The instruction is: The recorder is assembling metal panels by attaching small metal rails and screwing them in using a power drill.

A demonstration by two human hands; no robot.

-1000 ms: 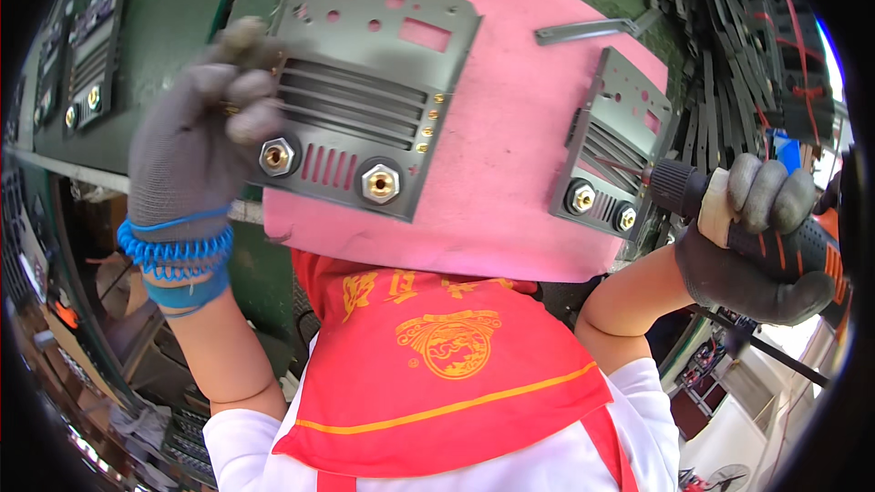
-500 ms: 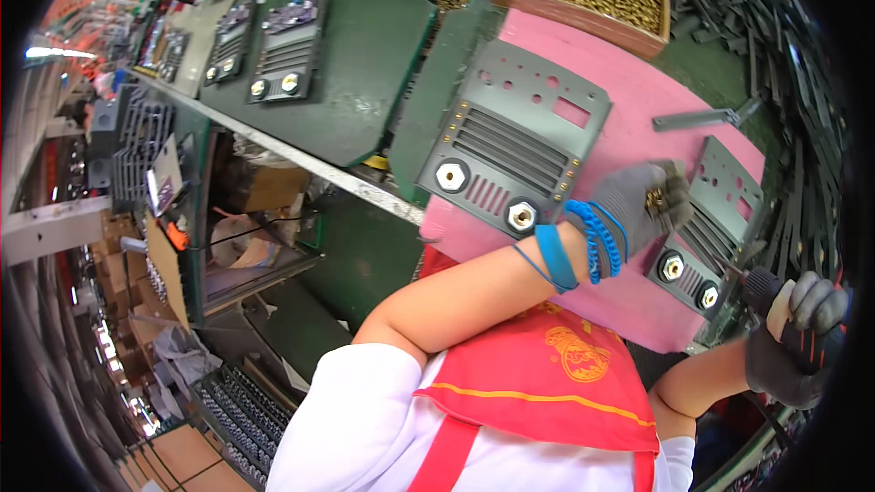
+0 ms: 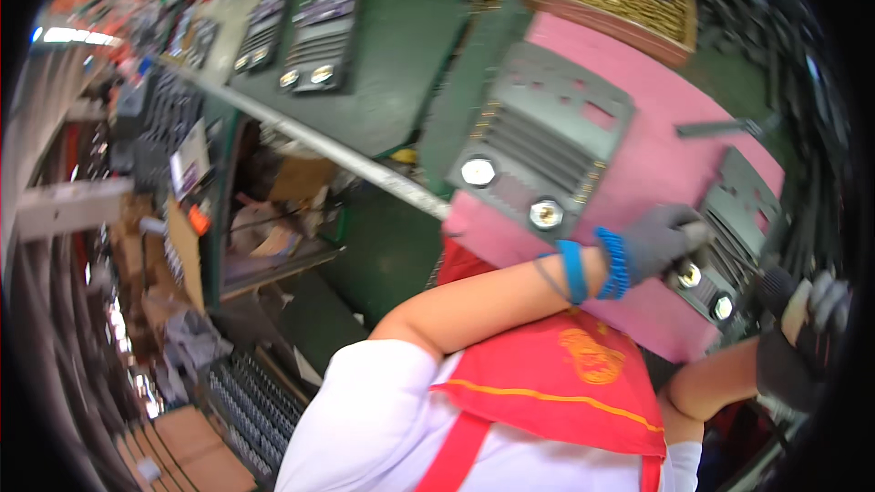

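Observation:
My left hand (image 3: pixel 670 241), in a grey glove with blue bands at the wrist, is closed beside the left edge of the right grey metal panel (image 3: pixel 743 187). The brass screws seen in its palm earlier are now hidden by the curled fingers. My right hand (image 3: pixel 816 323), also gloved, grips a dark power screwdriver (image 3: pixel 775 292) at the far right, its bit reaching toward that panel's slots. Another grey panel (image 3: pixel 538 132), with two hex-nut sockets and small brass screws along its slots, lies to the left on the pink mat (image 3: pixel 652 159).
A box (image 3: pixel 606 25) full of brass screws, with a purple circuit board on top, stands at the back. A loose grey metal strip (image 3: pixel 715 128) lies on the mat's far right. Many dark strips (image 3: pixel 820 118) are heaped beyond. Finished-looking panels (image 3: pixel 319 50) sit on the green table.
My left hand has turned over from palm showing to curled fingers and moved down toward the right panel's edge. The whole view has shifted and blurred; my right hand still holds the screwdriver.

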